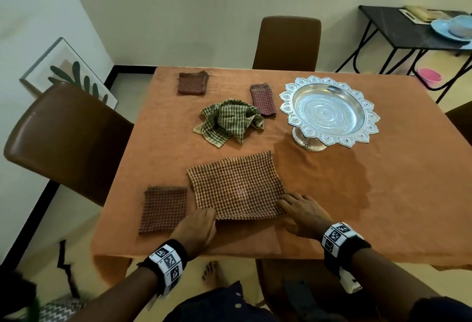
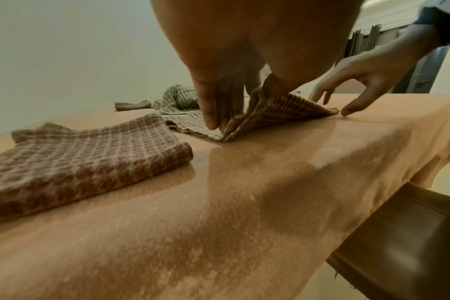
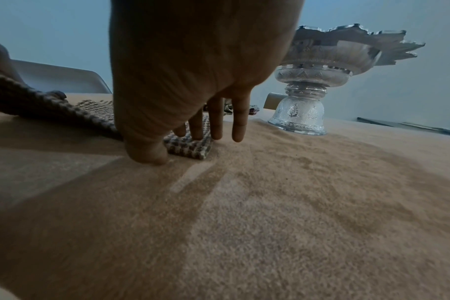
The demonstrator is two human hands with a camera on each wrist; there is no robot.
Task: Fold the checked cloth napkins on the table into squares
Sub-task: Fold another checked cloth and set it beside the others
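Brown napkin [image 1: 236, 186] lengthwise left-right

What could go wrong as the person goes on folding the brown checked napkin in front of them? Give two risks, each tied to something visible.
1. The left hand lifts only the near left corner of the brown checked napkin, while the right hand presses the other corner; the fold may skew.
2. The folded napkin lies close beside it; a sweeping hand could disturb it.
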